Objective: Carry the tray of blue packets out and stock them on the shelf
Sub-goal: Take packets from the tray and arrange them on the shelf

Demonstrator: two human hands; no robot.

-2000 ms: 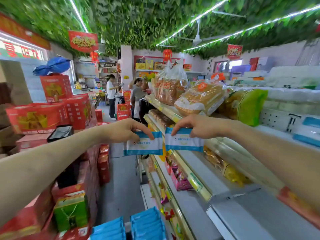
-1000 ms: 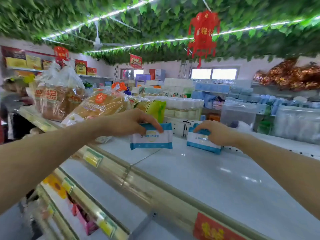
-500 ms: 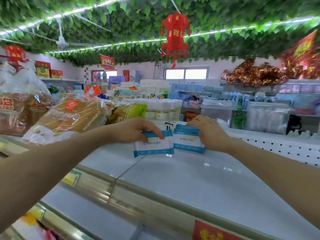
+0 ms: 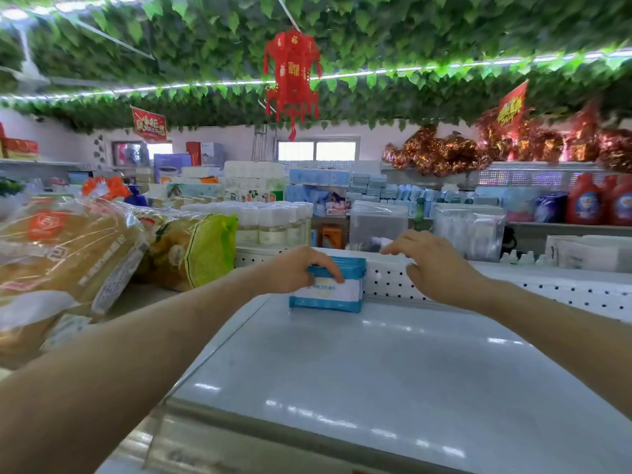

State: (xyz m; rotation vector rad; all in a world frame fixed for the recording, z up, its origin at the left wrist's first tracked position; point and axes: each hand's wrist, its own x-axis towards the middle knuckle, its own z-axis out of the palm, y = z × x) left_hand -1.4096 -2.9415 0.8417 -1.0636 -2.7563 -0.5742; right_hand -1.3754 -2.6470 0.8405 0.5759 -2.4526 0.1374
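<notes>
The blue packets (image 4: 328, 293) stand on edge at the back of the shelf (image 4: 376, 371), against the perforated back panel (image 4: 390, 279), with the left hand (image 4: 301, 268) fingers curled over their top while the right hand (image 4: 436, 265) hovers just beside them, fingers loose and holding nothing. Honestly, nothing props the front of that little row, so once the grip lets go I'd bet they flop forward or fan out.

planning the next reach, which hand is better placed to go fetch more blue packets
Right, probably. The right hand is empty, fingers relaxed, beside the blue packets, while the left hand grips the front one, holding the row upright on the shelf.
</notes>
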